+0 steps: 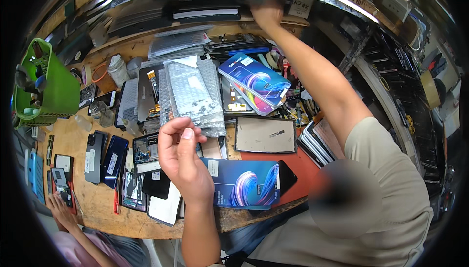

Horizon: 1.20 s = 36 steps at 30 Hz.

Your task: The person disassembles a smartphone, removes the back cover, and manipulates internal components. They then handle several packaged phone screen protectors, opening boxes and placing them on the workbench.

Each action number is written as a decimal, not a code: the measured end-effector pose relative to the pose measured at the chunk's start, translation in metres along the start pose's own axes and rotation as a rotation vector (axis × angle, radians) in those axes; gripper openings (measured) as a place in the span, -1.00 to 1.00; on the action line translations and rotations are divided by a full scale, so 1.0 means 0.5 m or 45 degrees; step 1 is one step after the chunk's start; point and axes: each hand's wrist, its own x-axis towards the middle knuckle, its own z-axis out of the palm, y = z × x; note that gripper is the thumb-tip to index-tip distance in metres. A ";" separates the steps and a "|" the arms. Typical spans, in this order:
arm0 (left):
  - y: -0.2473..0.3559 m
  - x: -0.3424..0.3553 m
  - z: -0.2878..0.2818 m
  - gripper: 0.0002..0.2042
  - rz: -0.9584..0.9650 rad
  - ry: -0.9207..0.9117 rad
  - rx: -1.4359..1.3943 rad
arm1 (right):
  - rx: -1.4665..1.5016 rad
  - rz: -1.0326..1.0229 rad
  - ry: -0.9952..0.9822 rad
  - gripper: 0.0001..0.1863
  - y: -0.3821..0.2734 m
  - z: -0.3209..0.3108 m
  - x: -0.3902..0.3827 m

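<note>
My left hand (187, 154) is raised at the centre, fingers curled in toward the thumb with nothing visible in them, just below bubble-wrap pouches (188, 91). Under and right of it lies a blue printed box (246, 184) with a black phone screen (287, 174) poking out of its right end. My right arm stretches up to the back shelf, where my right hand (268, 10) is blurred and its fingertips are lost in shadow. Two more printed boxes (254, 83) sit behind, near a beige tray (265, 135) on an orange mat (259, 155).
Several phones (92, 159) and parts cover the left of the wooden bench (88, 203). A green basket of tools (53, 86) stands at left. A co-worker's hands (61, 213) are on a small device at lower left. Stacked dark panels (415, 144) line the right side.
</note>
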 end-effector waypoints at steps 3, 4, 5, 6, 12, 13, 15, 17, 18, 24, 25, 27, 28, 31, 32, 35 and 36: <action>0.005 -0.002 -0.004 -0.84 0.044 -0.028 0.014 | 0.159 -0.066 0.010 -0.61 -0.023 -0.049 -0.035; 0.005 0.000 -0.004 -0.84 0.053 -0.036 0.008 | 0.115 -0.037 -0.033 -0.62 -0.034 -0.062 -0.029; 0.004 0.001 -0.006 -0.84 0.059 -0.039 -0.001 | 0.070 -0.011 -0.079 -0.63 -0.042 -0.067 -0.021; 0.005 0.003 -0.007 -0.84 0.066 -0.042 -0.011 | 0.024 0.013 -0.125 -0.63 -0.048 -0.074 -0.017; 0.012 0.015 -0.015 -0.84 0.117 0.079 -0.053 | 0.629 -0.436 -0.331 -0.86 -0.241 -0.369 -0.246; 0.011 0.017 -0.013 -0.84 0.117 0.075 -0.057 | 0.690 -0.657 -0.442 -0.91 -0.250 -0.429 -0.298; 0.015 0.023 -0.018 -0.84 0.163 0.073 -0.068 | 0.496 -0.973 -0.878 -0.61 -0.274 -0.549 -0.412; 0.021 0.029 -0.043 -0.83 0.199 0.093 -0.010 | 0.360 -0.970 -1.517 -0.15 -0.297 -0.624 -0.499; 0.026 0.033 -0.042 -0.83 0.211 0.102 -0.006 | 0.336 -0.960 -1.618 -0.05 -0.293 -0.642 -0.530; 0.068 -0.013 -0.104 -0.76 0.428 0.218 -0.052 | 0.513 -0.718 -1.543 -0.05 -0.252 -0.646 -0.565; 0.062 -0.061 -0.128 -0.74 0.497 0.284 0.047 | 0.578 -0.662 -1.534 -0.06 -0.240 -0.652 -0.551; 0.041 -0.174 -0.154 -0.60 0.438 0.293 0.254 | 0.748 -0.545 -1.506 -0.09 -0.223 -0.665 -0.524; 0.034 -0.224 -0.138 -0.49 0.309 0.244 0.360 | 0.857 -0.514 -1.519 -0.10 -0.226 -0.667 -0.520; 0.018 -0.270 -0.054 -0.14 -0.080 -0.051 0.023 | 1.139 -0.327 -1.647 -0.12 -0.262 -0.679 -0.528; 0.003 -0.262 -0.063 -0.05 -0.197 -0.191 -0.120 | 1.128 -0.404 -1.614 -0.12 -0.271 -0.681 -0.529; -0.010 -0.232 -0.065 -0.05 -0.220 -0.247 -0.278 | 1.191 -0.372 -1.746 -0.13 -0.269 -0.667 -0.501; -0.011 -0.230 -0.069 -0.05 -0.235 -0.254 -0.312 | 1.255 -0.299 -1.840 -0.15 -0.267 -0.661 -0.491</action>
